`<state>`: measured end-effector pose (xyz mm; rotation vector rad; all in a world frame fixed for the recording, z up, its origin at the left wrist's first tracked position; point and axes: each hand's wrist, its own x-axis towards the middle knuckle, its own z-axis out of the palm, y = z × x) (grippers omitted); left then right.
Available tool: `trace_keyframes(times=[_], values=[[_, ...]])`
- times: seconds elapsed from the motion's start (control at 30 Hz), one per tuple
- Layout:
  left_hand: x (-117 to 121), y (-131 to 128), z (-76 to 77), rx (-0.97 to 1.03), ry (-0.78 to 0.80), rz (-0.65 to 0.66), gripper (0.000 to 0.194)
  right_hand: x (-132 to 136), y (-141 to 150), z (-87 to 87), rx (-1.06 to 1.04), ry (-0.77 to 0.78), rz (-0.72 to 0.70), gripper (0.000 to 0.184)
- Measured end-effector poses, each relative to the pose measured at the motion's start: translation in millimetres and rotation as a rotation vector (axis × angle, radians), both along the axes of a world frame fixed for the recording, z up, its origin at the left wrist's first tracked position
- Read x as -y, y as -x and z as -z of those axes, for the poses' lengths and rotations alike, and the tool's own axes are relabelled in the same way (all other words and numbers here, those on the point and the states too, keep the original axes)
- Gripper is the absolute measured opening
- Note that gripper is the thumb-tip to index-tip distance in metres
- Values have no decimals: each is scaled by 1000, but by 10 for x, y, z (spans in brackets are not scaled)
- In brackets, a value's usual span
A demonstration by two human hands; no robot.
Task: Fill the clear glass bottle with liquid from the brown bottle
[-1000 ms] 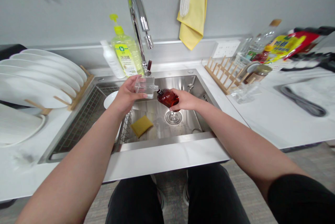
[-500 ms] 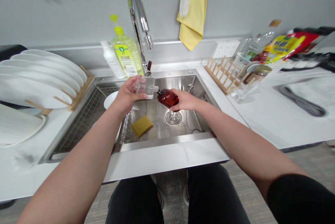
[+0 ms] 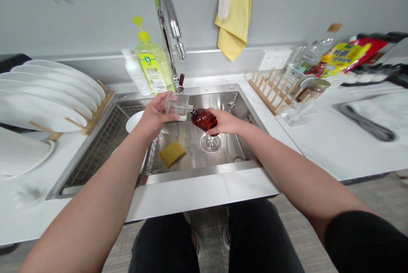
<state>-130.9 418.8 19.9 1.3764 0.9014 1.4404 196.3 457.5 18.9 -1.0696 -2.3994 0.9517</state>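
Over the steel sink [image 3: 194, 172], my left hand [image 3: 155, 115] is closed around a clear square bottle [image 3: 177, 105], tipped on its side with its neck toward the right. My right hand [image 3: 225, 122] grips a reddish-brown bottle [image 3: 204, 120], tilted so that its dark neck points left. The two bottle mouths meet or nearly meet; whether they touch I cannot tell. Below them, a yellow sponge [image 3: 172, 154] lies on the sink floor, left of the drain [image 3: 211, 142].
A chrome faucet [image 3: 167, 22] rises behind the sink, beside a dish soap bottle [image 3: 153, 64] and a white bottle [image 3: 136, 73]. White plates [image 3: 47, 98] stand in a wooden rack at left. A wire basket [image 3: 105, 145] sits in the sink's left part. Another wooden rack [image 3: 264, 94] stands right.
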Motion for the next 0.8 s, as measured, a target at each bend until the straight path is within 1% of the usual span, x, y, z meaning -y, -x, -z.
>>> trace_keyframes(times=[0.33,0.8], values=[[22,-18,-24,-6,14,-11,97,14,4,-8,-13,-2,1,80],[14,-30,-22,-15,-21,-33,98,41,29,-17,-28,18,11,82]])
